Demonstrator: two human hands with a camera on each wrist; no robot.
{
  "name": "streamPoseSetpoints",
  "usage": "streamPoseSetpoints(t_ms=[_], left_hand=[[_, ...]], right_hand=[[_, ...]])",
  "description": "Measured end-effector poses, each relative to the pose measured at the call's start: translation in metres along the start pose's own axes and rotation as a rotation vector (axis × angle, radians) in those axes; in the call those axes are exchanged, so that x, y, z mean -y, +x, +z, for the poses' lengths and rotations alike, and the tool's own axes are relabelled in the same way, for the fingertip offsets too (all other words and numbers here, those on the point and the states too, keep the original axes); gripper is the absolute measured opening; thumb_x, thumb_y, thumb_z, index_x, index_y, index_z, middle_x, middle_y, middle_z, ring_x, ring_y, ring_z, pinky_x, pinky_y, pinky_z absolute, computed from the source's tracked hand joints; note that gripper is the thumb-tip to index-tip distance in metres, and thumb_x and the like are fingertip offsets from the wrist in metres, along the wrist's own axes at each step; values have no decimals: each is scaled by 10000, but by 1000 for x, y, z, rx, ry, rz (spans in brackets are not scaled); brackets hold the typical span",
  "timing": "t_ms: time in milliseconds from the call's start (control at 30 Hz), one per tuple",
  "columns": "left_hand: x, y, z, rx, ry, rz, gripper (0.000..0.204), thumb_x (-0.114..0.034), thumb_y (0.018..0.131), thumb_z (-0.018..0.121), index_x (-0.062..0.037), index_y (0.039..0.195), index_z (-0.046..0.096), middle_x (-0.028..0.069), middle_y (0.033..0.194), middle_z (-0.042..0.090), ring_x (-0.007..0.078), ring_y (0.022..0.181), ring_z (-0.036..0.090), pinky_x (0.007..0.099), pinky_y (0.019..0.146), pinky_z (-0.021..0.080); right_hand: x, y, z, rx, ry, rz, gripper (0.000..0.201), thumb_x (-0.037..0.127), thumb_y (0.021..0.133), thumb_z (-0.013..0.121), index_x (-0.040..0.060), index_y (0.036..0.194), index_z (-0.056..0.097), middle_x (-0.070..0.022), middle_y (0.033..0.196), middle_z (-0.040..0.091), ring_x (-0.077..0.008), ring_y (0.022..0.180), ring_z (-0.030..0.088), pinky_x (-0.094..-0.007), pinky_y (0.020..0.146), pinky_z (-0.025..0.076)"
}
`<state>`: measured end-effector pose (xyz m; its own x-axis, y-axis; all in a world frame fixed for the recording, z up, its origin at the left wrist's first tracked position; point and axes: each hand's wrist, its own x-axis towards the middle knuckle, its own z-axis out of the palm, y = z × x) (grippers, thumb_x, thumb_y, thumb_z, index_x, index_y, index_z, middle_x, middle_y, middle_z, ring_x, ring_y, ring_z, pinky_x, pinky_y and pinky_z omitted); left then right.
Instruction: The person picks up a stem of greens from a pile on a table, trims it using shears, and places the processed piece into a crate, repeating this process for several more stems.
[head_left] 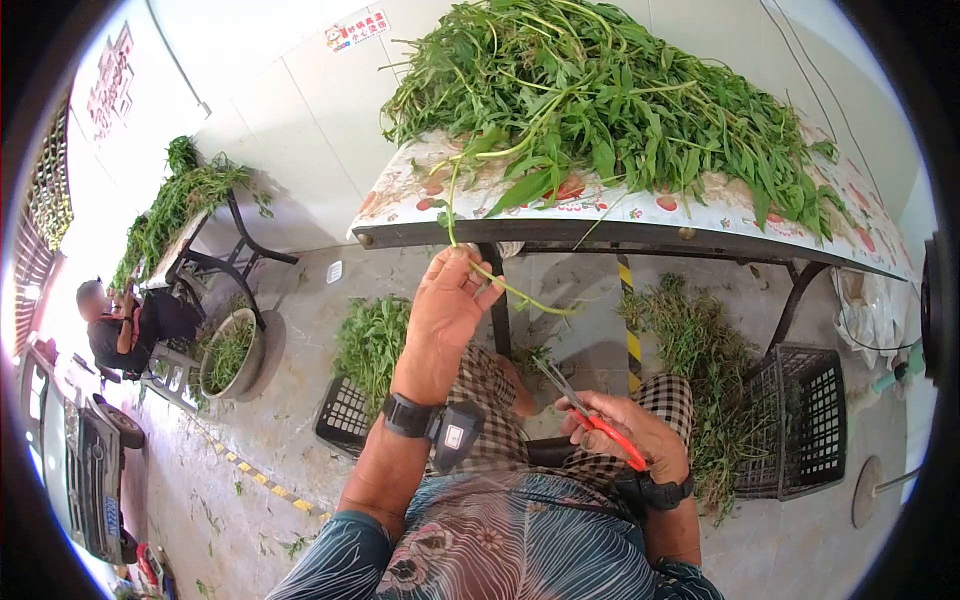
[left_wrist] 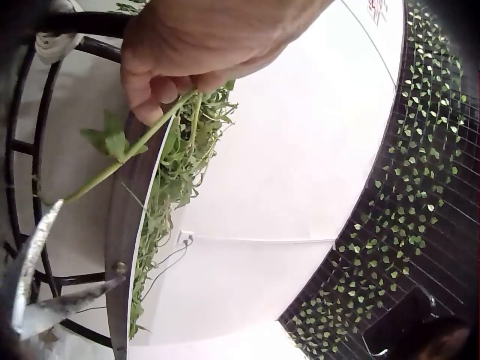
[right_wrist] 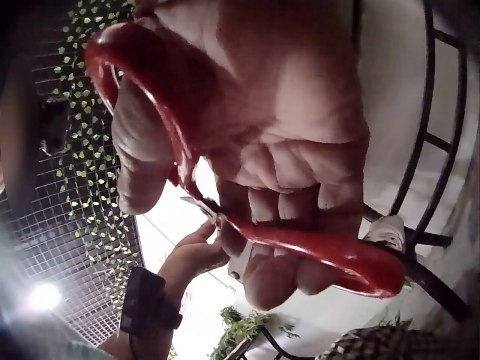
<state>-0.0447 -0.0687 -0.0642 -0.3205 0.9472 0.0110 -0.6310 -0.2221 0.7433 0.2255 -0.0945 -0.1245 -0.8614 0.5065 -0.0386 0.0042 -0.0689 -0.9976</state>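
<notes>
Between thumb and fingers, my left hand (head_left: 445, 300) pinches a long green stem (head_left: 520, 298) in front of the table edge; small leaves show on that stem (left_wrist: 97, 178) in the left wrist view. Red-handled scissors (head_left: 612, 436) are in my right hand (head_left: 630, 430), its thumb through one handle loop and its fingers curled round the other. The scissor blades (left_wrist: 34, 270) stand apart, their tips near the stem's lower end in the left wrist view. In the right wrist view the red handles (right_wrist: 315, 251) cross the palm.
A large leafy heap (head_left: 600, 110) covers the patterned table (head_left: 400, 190). Below lie greens (head_left: 370, 345) by a black crate (head_left: 342, 418), cut plants (head_left: 700, 370) and another crate (head_left: 812, 420). At the left, a person (head_left: 125, 325) sits near a round tub (head_left: 250, 360).
</notes>
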Motion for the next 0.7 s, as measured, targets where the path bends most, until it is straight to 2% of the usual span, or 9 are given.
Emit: streamPoseSetpoints(t_ms=[67, 167, 300, 467, 500, 700], left_hand=[[4, 2, -5, 52, -13, -42, 53, -148, 903, 527, -102, 913, 552, 15, 898, 596, 146, 785, 582, 367, 722, 527], [8, -2, -7, 114, -11, -110, 46, -129, 897, 531, -101, 914, 562, 12, 883, 596, 153, 811, 587, 370, 736, 526], [15, -3, -7, 222, 32, -116, 50, -97, 880, 546, -112, 922, 568, 11, 900, 608, 151, 820, 591, 356, 737, 526], [23, -16, 16, 168, 141, -187, 65, -81, 858, 572, -120, 908, 582, 16, 961, 622, 162, 851, 594, 347, 762, 499], [26, -18, 20, 155, 171, -194, 64, -81, 854, 576, -120, 904, 585, 16, 973, 623, 164, 859, 593, 346, 768, 492], [50, -19, 21, 171, 178, -182, 51, -112, 848, 602, -136, 893, 595, 3, 947, 618, 139, 851, 580, 324, 759, 474]], right_hand=[[7, -2, 3, -34, 61, 18, 501, 253, 803, 664, 43, 1221, 486, -69, 992, 606, -142, 890, 563, -277, 774, 453], [8, 2, 5, -104, 227, 63, 700, 465, 757, 677, -25, 1209, 463, -91, 968, 588, -122, 831, 552, -226, 735, 447], [19, 0, 9, -143, 109, -83, 576, 397, 811, 638, -20, 1176, 481, -87, 940, 586, -121, 845, 550, -230, 749, 445], [12, 8, 9, -295, -198, -149, 380, 268, 892, 559, 6, 1159, 491, -57, 918, 582, -108, 842, 545, -239, 727, 446], [3, 14, 8, -334, -202, -203, 367, 274, 890, 558, 26, 1153, 495, -41, 905, 585, -104, 810, 542, -239, 702, 445], [-2, 21, 6, -470, -200, -171, 374, 306, 899, 538, 12, 1126, 497, -42, 842, 594, -114, 710, 542, -240, 627, 448]])
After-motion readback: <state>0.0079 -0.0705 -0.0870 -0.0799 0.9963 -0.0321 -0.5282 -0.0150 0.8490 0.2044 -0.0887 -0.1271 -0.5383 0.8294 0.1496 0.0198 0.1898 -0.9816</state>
